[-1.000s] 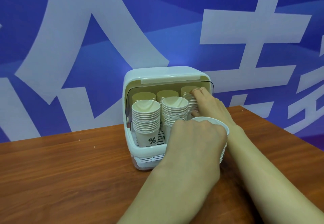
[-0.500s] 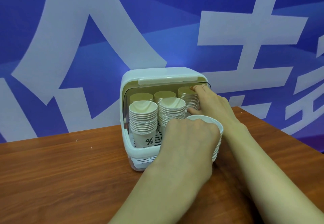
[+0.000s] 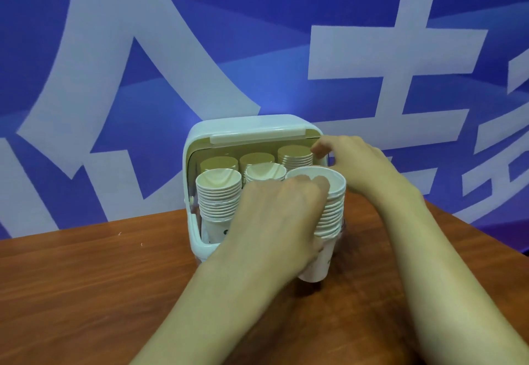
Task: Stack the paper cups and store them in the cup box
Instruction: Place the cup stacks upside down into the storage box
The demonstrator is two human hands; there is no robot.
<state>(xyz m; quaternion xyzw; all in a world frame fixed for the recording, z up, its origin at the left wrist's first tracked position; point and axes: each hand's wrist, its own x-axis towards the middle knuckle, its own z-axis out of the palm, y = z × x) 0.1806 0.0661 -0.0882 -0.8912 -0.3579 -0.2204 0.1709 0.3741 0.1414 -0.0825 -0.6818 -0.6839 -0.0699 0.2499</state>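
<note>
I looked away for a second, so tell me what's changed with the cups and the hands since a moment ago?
The left hand, gripping the held stack of cups, has raised it and brought it closer to the front-right corner of the cup box. The right hand has slid its fingertips off the back-right stack to the box's right edge. The other stacks and the box stayed put.

The cup box (image 3: 252,127) looks like smooth, shiny white plastic. The cups (image 3: 220,198) are white paper with thin rolled rims. The table (image 3: 86,293) is brown wood with lines, a little shiny.
</note>
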